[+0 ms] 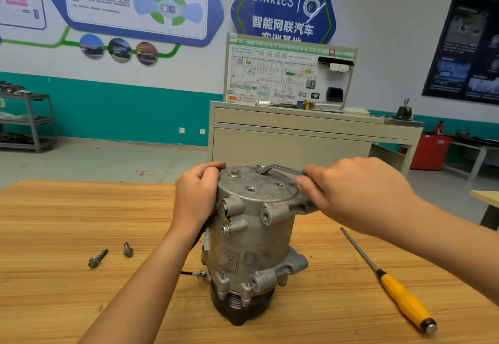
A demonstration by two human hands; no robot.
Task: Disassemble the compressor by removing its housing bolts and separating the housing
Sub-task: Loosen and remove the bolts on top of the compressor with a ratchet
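Head view: compressor (251, 235) stands on end near the middle of the wooden table (67, 222), dark pulley end down, flat housing cover up. Left hand (195, 197) grips the cover's upper left edge, fingers curled over the far rim, thumb on the near side. Right hand (351, 192) holds the handle of an offset ring wrench (280, 168), fingers curled round the shaft. The wrench's ring end sits on a bolt head at the far edge of the cover. A second housing bolt (234, 173) is still seated in the cover, just left of the ring end. The near part of the cover shows open round holes. A white connector (206, 239) on a wire hangs down the compressor's left side, below the left wrist. Two loose bolts lie on the table left of the compressor: a long bolt (97, 258) and a short bolt (127, 249), near each other but apart. A yellow-handled screwdriver (391, 281) lies on the table to the right, tip pointing away, not touching the compressor. Behind the table: a beige training bench (297, 138) with a wiring-diagram board, and a metal shelf (27, 122) at the left wall.
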